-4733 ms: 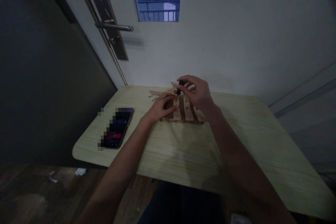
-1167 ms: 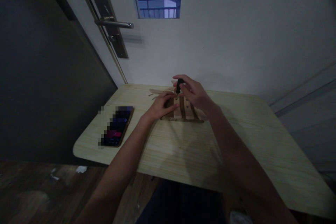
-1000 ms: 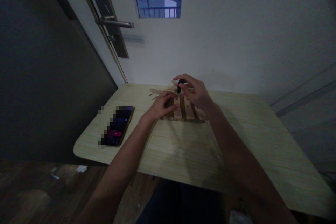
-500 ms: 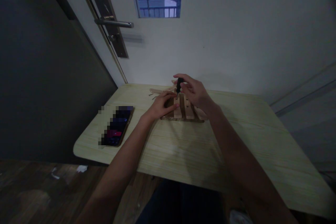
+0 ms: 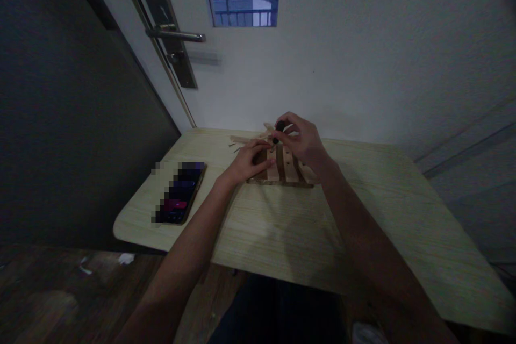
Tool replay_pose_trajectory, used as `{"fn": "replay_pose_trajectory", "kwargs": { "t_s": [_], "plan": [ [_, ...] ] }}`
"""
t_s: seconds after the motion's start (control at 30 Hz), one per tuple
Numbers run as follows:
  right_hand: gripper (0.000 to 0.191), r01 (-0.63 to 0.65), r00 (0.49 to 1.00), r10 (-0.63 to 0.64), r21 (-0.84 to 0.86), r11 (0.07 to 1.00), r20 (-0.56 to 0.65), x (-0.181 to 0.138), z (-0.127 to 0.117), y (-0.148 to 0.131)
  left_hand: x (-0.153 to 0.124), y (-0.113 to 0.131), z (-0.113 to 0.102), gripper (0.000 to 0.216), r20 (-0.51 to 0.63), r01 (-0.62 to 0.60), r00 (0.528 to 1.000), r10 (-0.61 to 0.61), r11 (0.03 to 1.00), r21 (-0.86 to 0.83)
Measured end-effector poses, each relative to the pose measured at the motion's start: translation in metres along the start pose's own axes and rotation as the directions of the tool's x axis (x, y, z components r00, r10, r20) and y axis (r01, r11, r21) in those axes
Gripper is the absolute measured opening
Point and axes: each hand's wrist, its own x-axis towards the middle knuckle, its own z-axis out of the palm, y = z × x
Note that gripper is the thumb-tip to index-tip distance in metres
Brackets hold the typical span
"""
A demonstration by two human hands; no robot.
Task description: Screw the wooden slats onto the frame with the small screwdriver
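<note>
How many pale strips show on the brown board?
3: left strip by the left hand, middle strip, right strip partly behind the right hand; hands may hide more.

- Tabletop [image 5: 258,236] looked smooth and wood-grained (real or printed, I couldn't tell).
- Pale slats [image 5: 273,172] were matt wood.
- 1 tool handle [image 5: 281,126] looked like black plastic.
- 1 phone [image 5: 182,188] had a glossy screen.
- Door lever [image 5: 181,36] was shiny metal.

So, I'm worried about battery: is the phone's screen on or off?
On: the phone shows a lit pink patch and small bluish marks.
</note>
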Motion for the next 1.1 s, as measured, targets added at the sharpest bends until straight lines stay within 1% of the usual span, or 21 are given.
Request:
{"fn": "replay_pose_trajectory", "kwargs": {
  "t_s": [0.1,0.27,0.37,0.47,0.6,0.77,0.87,0.93,1.03,1.1],
  "plan": [
    [0.022,0.018,1.0,-0.018,-0.011,1.0,0.003,-0.0011,-0.0007,0.0025,0.0001,0.0002,-0.0005,0.045,0.008,0.001,1.0,-0.001,1.0,-0.001],
    [0.028,0.021,0.998,-0.024,0.048,0.999,0.065,-0.0049,0.0008,0.0007,0.0001,-0.0037,0.0005,0.045,0.005,-0.01,1.0,0.01,1.0,0.005],
    [0.032,0.04,0.996,-0.046,0.067,0.997,0.081,-0.0057,0.0004,-0.0017,0.0002,-0.0057,0.0011,0.045,0.0,-0.024,1.0,0.024,1.0,0.006],
    [0.029,0.064,0.995,-0.066,0.03,0.998,0.074,-0.0042,-0.0015,-0.003,0.0,-0.0059,0.0005,0.046,0.001,-0.03,1.0,0.03,1.0,0.003],
    [0.024,0.039,0.998,-0.038,-0.021,0.999,0.048,-0.0014,-0.002,-0.0017,-0.0004,-0.0033,-0.0009,0.044,0.008,-0.032,0.999,0.032,0.999,-0.005],
    [0.031,0.04,0.999,-0.04,0.017,0.999,0.025,-0.0022,0.0004,-0.0004,-0.0004,-0.0017,-0.0013,0.045,0.002,-0.027,1.0,0.027,1.0,-0.009],
    [0.033,0.105,0.994,-0.105,-0.005,0.994,0.043,-0.0037,0.0001,0.0012,-0.0003,-0.0022,-0.0013,0.043,0.012,-0.011,1.0,0.011,1.0,0.003],
    [0.038,0.137,0.988,-0.135,-0.019,0.99,0.07,-0.0042,-0.0008,0.0031,-0.0002,-0.0022,-0.0014,0.041,0.017,0.0,1.0,0.0,1.0,0.003],
    [0.043,0.107,0.987,-0.104,-0.017,0.994,0.121,-0.0043,-0.0025,0.0046,0.0,-0.0014,-0.0016,0.041,0.023,0.014,1.0,-0.014,1.0,-0.002],
    [0.043,0.089,0.987,-0.087,-0.004,0.996,0.135,-0.0042,-0.003,0.0032,0.0001,-0.0009,-0.0017,0.041,0.026,0.017,1.0,-0.017,1.0,-0.003]
  ]
}}
